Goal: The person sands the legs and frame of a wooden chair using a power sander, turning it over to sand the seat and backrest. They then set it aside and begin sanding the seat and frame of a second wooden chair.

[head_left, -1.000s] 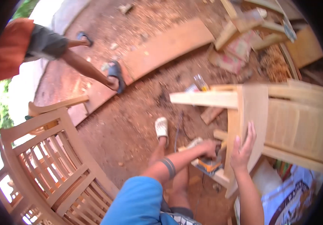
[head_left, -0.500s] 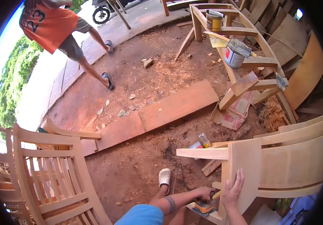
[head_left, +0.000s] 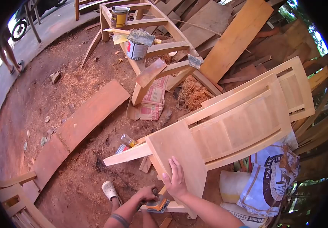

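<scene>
Orange handheld power sander [head_left: 159,204] is held at the near centre by the left hand [head_left: 147,193], whose fingers are curled closed around its dark upper part, and it is set against a low rail [head_left: 177,207] of a pale wooden chair [head_left: 230,131]. To its right, the right hand [head_left: 177,182] is laid flat on the chair's broad board [head_left: 175,146], fingers extended and close together, thumb spread apart, with nothing gripped. The panelled section of the chair is stretched toward the far right. Just beyond its projecting arm, a clear bottle [head_left: 128,140] is seen on the ground. On the right, a printed sack [head_left: 267,178] is propped beside a pale plain sack [head_left: 233,185]. Farther out, a reddish plank [head_left: 91,116] is laid across the dirt on the left, and a flattened carton [head_left: 148,104] is partly covered by a curved wooden frame [head_left: 166,49], on which a yellow can [head_left: 119,17] and a white can [head_left: 136,51] are stood. At the far left, a person's legs [head_left: 7,53] are glimpsed.
</scene>
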`<act>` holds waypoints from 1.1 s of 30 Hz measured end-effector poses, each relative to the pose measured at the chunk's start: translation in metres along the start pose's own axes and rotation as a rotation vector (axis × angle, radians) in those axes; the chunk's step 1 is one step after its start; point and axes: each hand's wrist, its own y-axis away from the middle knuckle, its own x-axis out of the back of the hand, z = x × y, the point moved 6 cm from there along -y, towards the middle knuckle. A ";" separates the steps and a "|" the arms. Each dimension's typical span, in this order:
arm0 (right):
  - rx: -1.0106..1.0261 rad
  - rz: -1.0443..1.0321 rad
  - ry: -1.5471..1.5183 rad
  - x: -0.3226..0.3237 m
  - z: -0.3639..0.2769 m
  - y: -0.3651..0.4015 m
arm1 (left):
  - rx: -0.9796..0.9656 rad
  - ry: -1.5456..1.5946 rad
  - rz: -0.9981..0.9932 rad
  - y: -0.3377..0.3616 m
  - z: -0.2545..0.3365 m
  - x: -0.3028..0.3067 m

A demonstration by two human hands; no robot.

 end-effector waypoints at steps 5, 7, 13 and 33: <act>0.007 -0.005 0.014 0.000 -0.001 0.000 | 0.062 0.013 -0.013 0.000 -0.012 0.004; 0.010 0.000 0.025 0.000 -0.001 -0.001 | 0.130 0.023 0.006 -0.008 -0.057 -0.004; -0.013 -0.007 -0.001 -0.002 0.002 -0.001 | 0.165 0.039 0.069 0.015 -0.070 0.007; -0.111 -0.061 0.046 -0.010 0.017 -0.002 | 0.052 0.045 0.062 0.017 0.003 0.011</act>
